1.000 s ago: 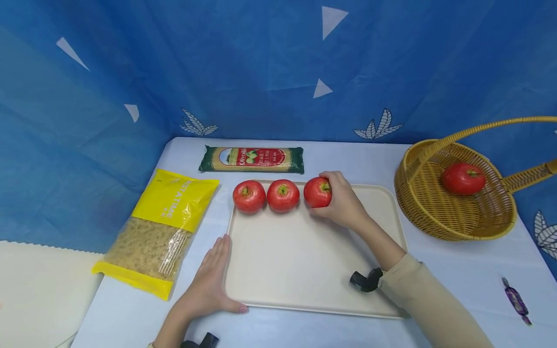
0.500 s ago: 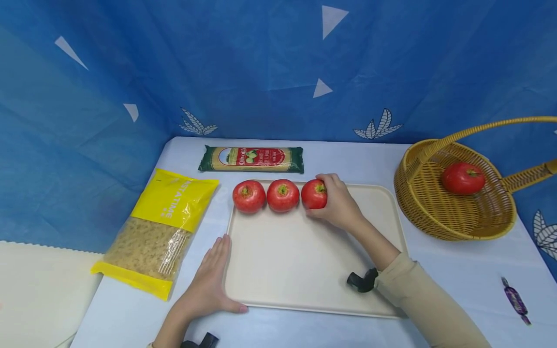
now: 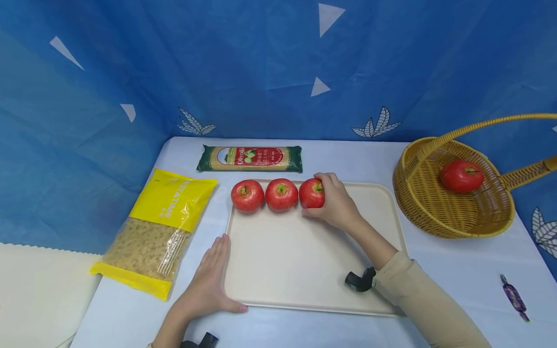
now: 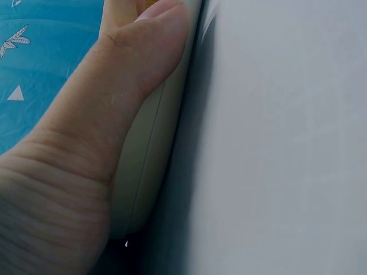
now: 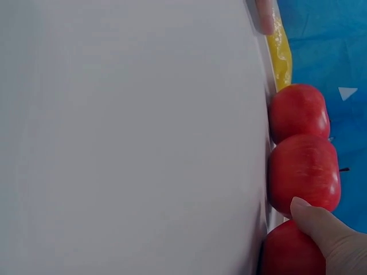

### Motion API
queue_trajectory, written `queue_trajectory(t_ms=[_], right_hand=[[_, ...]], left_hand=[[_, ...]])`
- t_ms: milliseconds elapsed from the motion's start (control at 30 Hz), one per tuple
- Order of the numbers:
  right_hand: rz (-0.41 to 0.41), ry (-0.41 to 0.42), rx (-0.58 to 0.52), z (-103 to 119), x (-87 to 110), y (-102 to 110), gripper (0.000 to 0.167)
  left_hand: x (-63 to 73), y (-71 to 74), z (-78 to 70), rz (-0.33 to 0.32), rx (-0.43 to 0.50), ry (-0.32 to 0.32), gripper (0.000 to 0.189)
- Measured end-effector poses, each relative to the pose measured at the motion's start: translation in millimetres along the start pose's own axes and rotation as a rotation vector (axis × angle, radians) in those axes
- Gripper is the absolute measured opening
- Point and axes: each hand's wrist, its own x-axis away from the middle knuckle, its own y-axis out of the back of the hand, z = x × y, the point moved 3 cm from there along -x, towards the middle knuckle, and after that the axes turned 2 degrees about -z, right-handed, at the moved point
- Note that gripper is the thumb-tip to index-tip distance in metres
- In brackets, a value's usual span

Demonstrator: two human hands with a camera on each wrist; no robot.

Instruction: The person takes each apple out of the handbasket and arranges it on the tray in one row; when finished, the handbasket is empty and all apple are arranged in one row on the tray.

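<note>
Three red apples stand in a row along the far edge of a cream tray (image 3: pixel 300 261): a left apple (image 3: pixel 247 196), a middle apple (image 3: pixel 281 195) and a right apple (image 3: pixel 311 193). My right hand (image 3: pixel 335 203) grips the right apple from its right side, thumb at the front and fingers behind. In the right wrist view the thumb (image 5: pixel 321 226) lies across that apple (image 5: pixel 292 252), close to its neighbour. My left hand (image 3: pixel 209 280) rests with straight fingers along the tray's left side, its thumb at the near left corner. The left wrist view shows this thumb (image 4: pixel 132 51) against the tray's edge.
A wicker basket (image 3: pixel 413 212) with an arched handle stands at the right, holding another red apple (image 3: pixel 461 176). Behind the tray lies a green-ended spaghetti packet (image 3: pixel 250 159). A yellow pasta bag (image 3: pixel 156 232) lies left, a purple-wrapped candy (image 3: pixel 514 298) far right.
My right hand has slid the right apple a little to the left, narrowing its gap to the middle apple. The left hand stays in place at the tray.
</note>
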Motion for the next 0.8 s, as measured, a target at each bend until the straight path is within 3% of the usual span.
queue_trajectory(t_ms=[500, 667, 800], right_hand=[[0.000, 0.006, 0.013, 0, 4.0, 4, 0.108], [-0.044, 0.043, 0.064, 2, 11.6, 17, 0.105], [-0.069, 0.092, 0.033, 7, 22.5, 34, 0.096]], left_hand=[[-2.2, -0.7, 0.5, 0.017, -0.005, 0.026, 0.163], [-1.6, -1.3, 0.6, 0.013, -0.006, 0.017, 0.163], [-0.5, -1.1, 0.7, 0.011, -0.015, 0.015, 0.163]])
